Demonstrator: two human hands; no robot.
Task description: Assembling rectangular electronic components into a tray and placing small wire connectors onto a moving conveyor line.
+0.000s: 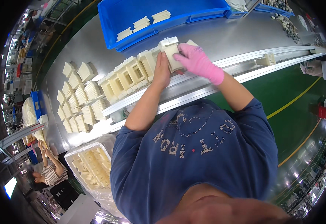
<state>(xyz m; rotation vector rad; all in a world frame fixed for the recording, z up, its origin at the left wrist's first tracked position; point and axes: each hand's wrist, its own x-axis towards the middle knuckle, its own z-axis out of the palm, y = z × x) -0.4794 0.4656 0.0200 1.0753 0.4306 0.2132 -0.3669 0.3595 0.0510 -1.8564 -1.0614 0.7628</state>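
Observation:
Between my two hands is a cream plastic housing [172, 56], boxy and upright, with a white cap-like top. My bare left hand [162, 71] lies along its left side with the fingers pointing up. On the right, my right hand [201, 64], in a pink glove, grips it with the thumb across the front. Its other fingers are partly hidden behind the housing. A row of similar cream housings [127, 76] with open hollows runs along the rail, reaching up to my left hand. Another pale piece [191, 43] shows just behind the glove.
Several ribbed cream pieces [81, 93] stand on the metal table [107, 46] at left. Cream strips lie in a blue bin [140, 31] behind. Along the front runs a metal rail [241, 61] bearing another cream part [269, 59]. A lined box [92, 164] stands lower left; a co-worker [51, 173] is beyond.

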